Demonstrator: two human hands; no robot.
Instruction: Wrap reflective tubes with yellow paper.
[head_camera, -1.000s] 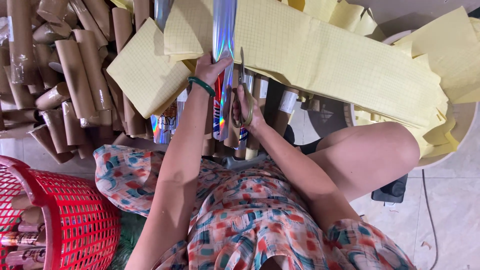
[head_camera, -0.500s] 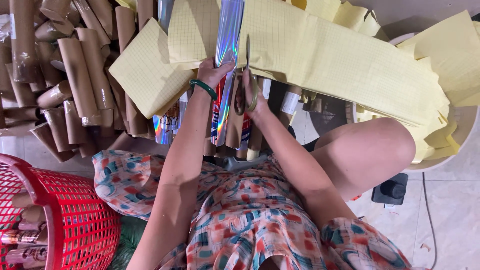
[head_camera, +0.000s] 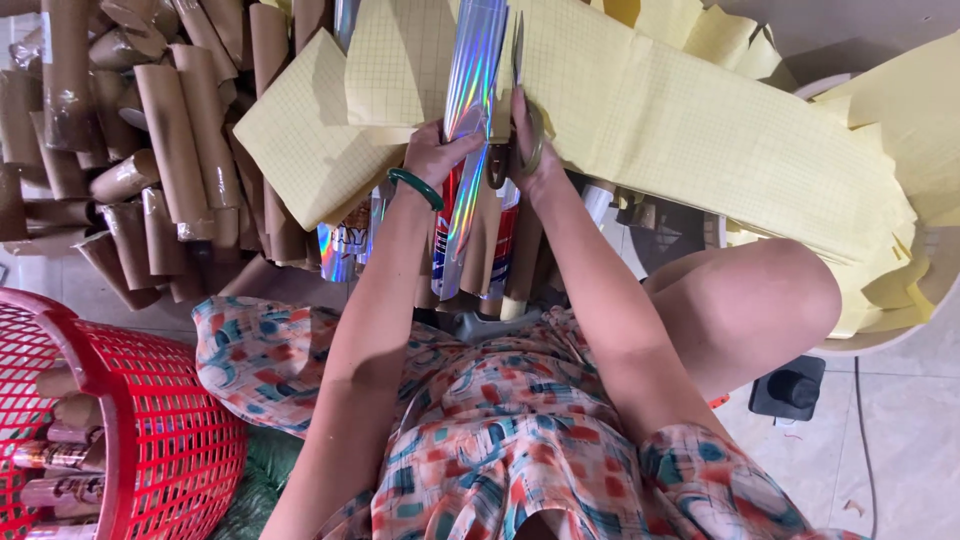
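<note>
Head view: the person sat over a heap of rolls and paper, both arms reaching toward twelve o'clock.
Yellow paper sheets (head_camera: 700, 120): the largest thing, gridded backing sheets piled from twelve to three o'clock, spilling over a pale tub rim (head_camera: 870, 345).
Cardboard tubes (head_camera: 170, 130): a bare brown heap from nine to eleven o'clock; judged as cores already stripped.
Red basket (head_camera: 160, 420): at eight o'clock, holding a few tubes and shiny rolls.
Holographic foil roll (head_camera: 470, 90): the work in hand, upright at twelve o'clock, foil not yet off it.
More foil rolls (head_camera: 345, 245): stood beneath the hands, judged as waiting their turn.
Left hand (head_camera: 438, 155): fingers clenched round the foil roll, a green bangle (head_camera: 415, 188) on the wrist.
Right hand (head_camera: 530, 150): fingers through the handles of scissors (head_camera: 517, 60), blades lying along the roll.
Progress: judged midway, many cores bare, several rolls left.
</note>
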